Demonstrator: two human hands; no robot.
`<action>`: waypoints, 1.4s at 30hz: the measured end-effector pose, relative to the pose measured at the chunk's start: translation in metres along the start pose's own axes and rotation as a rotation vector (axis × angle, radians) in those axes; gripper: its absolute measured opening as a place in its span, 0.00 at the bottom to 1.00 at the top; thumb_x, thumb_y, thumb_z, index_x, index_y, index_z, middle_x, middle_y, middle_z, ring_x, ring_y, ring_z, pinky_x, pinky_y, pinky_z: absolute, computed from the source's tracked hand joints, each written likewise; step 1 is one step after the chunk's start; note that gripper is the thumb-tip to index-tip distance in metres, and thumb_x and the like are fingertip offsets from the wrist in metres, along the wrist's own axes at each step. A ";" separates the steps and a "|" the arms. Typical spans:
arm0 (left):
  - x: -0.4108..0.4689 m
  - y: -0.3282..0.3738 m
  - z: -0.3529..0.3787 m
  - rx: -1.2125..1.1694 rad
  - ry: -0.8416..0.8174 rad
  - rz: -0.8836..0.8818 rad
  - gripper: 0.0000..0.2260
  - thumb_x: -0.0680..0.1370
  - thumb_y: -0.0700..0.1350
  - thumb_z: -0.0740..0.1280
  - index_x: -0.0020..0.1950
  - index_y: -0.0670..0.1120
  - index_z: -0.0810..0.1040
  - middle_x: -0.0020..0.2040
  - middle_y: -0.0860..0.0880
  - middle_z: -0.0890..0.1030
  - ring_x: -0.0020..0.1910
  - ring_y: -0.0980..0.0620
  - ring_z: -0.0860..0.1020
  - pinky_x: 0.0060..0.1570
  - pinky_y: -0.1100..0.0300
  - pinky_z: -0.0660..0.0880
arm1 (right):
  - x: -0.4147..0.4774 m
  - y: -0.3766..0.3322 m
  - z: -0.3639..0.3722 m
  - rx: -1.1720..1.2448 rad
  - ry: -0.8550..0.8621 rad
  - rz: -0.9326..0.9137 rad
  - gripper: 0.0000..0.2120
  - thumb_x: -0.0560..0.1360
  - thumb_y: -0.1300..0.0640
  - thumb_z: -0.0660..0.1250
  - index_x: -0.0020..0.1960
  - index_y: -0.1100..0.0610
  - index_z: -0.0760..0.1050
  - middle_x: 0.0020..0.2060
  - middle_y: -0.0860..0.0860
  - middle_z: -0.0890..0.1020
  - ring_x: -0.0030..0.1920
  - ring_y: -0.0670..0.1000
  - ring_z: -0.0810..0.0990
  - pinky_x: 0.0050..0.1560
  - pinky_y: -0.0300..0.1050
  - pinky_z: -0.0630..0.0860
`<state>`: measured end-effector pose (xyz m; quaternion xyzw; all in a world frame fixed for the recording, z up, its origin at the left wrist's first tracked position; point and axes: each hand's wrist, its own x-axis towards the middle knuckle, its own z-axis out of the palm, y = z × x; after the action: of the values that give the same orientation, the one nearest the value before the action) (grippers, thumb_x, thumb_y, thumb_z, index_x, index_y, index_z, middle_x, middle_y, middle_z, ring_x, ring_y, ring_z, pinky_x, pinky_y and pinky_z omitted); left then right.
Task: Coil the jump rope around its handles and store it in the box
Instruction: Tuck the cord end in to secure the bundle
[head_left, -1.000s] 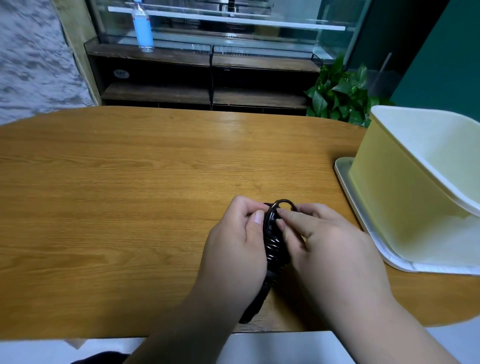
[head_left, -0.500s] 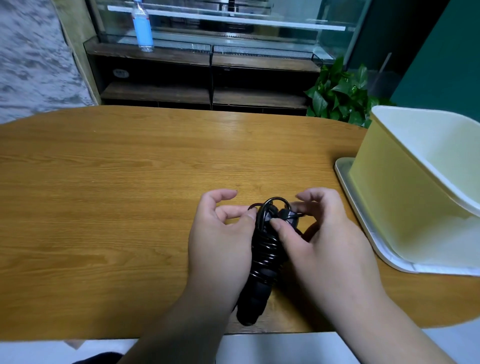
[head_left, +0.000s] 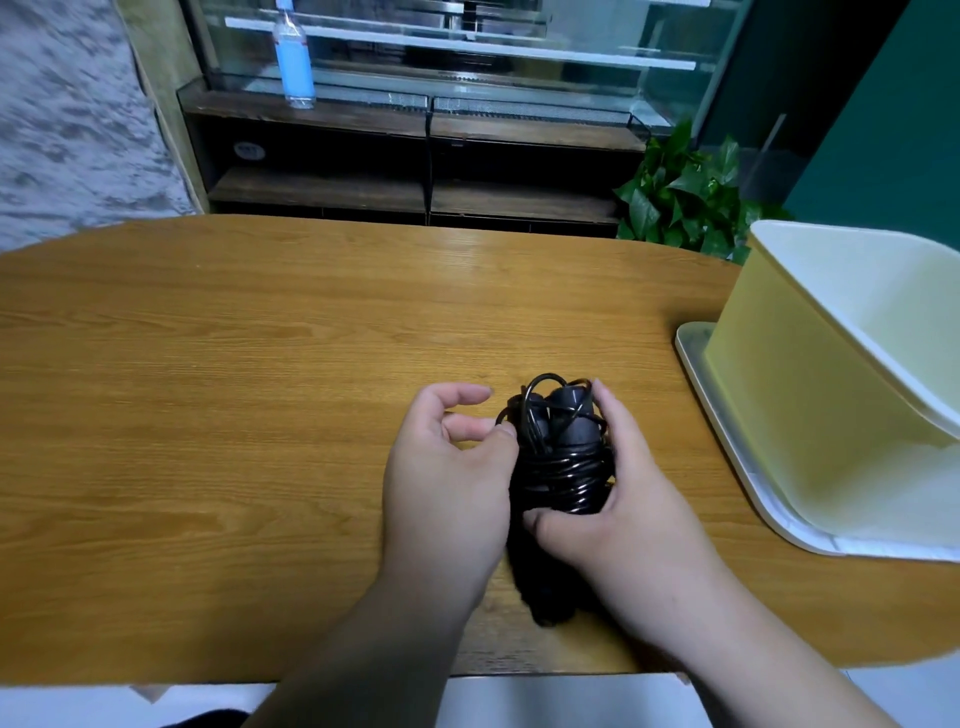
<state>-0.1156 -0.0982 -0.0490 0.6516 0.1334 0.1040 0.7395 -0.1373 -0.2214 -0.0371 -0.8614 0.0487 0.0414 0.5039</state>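
Right hand (head_left: 618, 499) wrapped around black jump rope (head_left: 563, 457), wound on its handles, long way pointing away from the body. Left hand (head_left: 452, 467) loose beside it, thumb touching the coil. Low over the counter (head_left: 260, 389), box (head_left: 831, 364) off to the right, nearer the right hand.

We see a rounded, honey-coloured wooden desk (head_left: 260, 389); on its right edge lies a flat white lid (head_left: 737, 467) bearing a pale yellow plastic box (head_left: 779, 395).
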 end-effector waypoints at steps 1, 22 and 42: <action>0.000 0.002 0.001 -0.006 -0.012 -0.007 0.12 0.74 0.37 0.70 0.47 0.54 0.78 0.37 0.51 0.80 0.29 0.55 0.78 0.36 0.47 0.79 | 0.001 0.001 -0.001 0.037 0.013 0.014 0.53 0.60 0.53 0.75 0.76 0.35 0.49 0.43 0.32 0.84 0.42 0.38 0.83 0.51 0.37 0.77; 0.008 0.019 -0.011 0.167 -0.335 -0.058 0.09 0.74 0.33 0.68 0.40 0.46 0.80 0.29 0.54 0.75 0.28 0.61 0.75 0.39 0.46 0.83 | 0.000 0.005 -0.004 -0.091 0.076 -0.119 0.53 0.58 0.42 0.77 0.67 0.19 0.44 0.59 0.37 0.70 0.54 0.32 0.75 0.51 0.32 0.69; 0.014 0.025 -0.022 0.353 -0.338 -0.044 0.04 0.63 0.43 0.68 0.35 0.49 0.81 0.29 0.47 0.82 0.30 0.50 0.76 0.36 0.48 0.76 | 0.001 0.005 -0.006 -0.085 0.108 -0.085 0.30 0.60 0.52 0.80 0.53 0.43 0.64 0.41 0.32 0.82 0.39 0.34 0.79 0.38 0.27 0.71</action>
<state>-0.1093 -0.0701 -0.0279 0.7759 0.0380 -0.0475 0.6279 -0.1368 -0.2292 -0.0391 -0.8844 0.0374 -0.0246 0.4646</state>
